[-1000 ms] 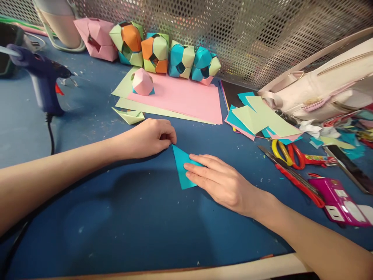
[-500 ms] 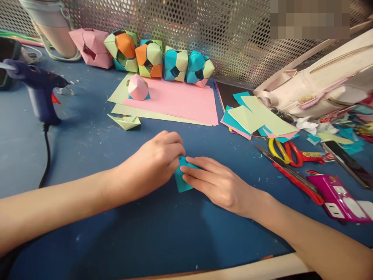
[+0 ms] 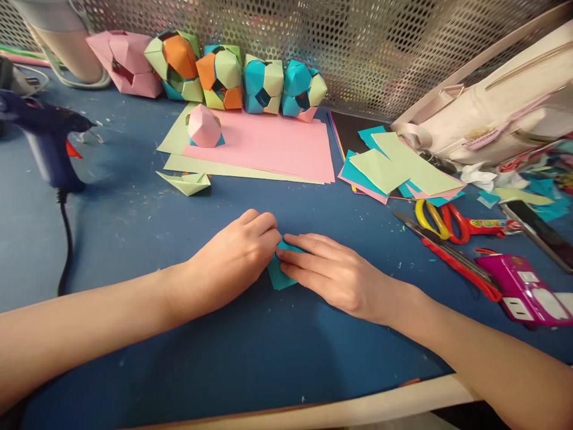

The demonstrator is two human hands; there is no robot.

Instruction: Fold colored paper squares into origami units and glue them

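Observation:
A small piece of blue paper (image 3: 283, 276) lies on the table in front of me, mostly covered by my fingers. At its left edge my left hand (image 3: 244, 248) is closed, fingertips pinched at the paper and partly hidden behind the knuckles. My right hand (image 3: 333, 269) rests across the paper from the right, its fingers stretched out and lying flat on it. Farther back and left of the hands sits a folded light-green paper piece (image 3: 188, 183). Behind that, a small pink folded paper ball (image 3: 204, 126) stands on pink sheets (image 3: 268, 146).
Several colourful origami balls (image 3: 221, 77) line the mesh panel (image 3: 358, 54). A glue gun (image 3: 49, 140) stands left, its cord trailing forward. To the right lie cut paper pieces (image 3: 380, 170), scissors (image 3: 456, 222), a red utility knife (image 3: 461, 269), a purple plug adapter (image 3: 521, 286) and a phone (image 3: 539, 233).
The view has shifted slightly, so the items at the back sit higher in the picture. My left hand has turned a little at the paper's edge; my right hand stays on the paper.

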